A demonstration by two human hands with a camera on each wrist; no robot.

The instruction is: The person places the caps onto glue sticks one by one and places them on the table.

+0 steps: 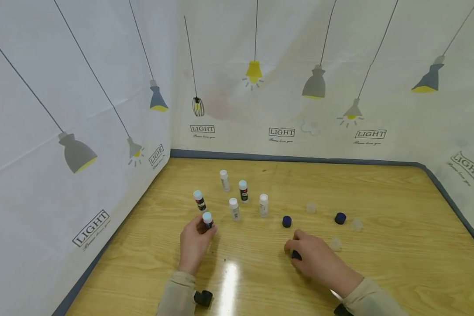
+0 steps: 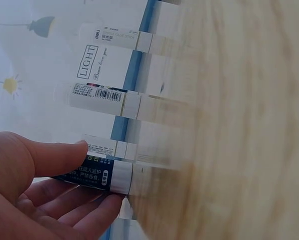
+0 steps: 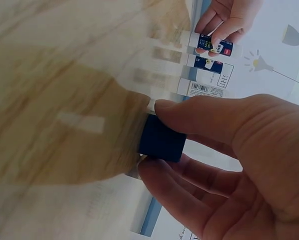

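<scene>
My left hand [image 1: 195, 243] holds a dark-labelled glue stick [image 2: 97, 172] upright between thumb and fingers. In the left wrist view its white lower end is at the wooden tabletop. My right hand [image 1: 317, 259] pinches a dark blue cap [image 3: 162, 139] between thumb and fingertips, low over the table; whether the cap touches the wood I cannot tell. Just beyond the left hand stands another dark-labelled glue stick [image 1: 200, 201]. A third dark one [image 1: 243, 192] stands farther back, among white-labelled glue sticks [image 1: 234, 210], all upright.
Beyond the right hand lie two loose dark blue caps, a nearer cap [image 1: 286, 221] and a farther cap [image 1: 340, 218]. Several translucent round pieces [image 1: 357, 224] lie around them. A lamp-printed white sheet [image 1: 237, 109] walls the wooden table [image 1: 399, 272] at the back and sides.
</scene>
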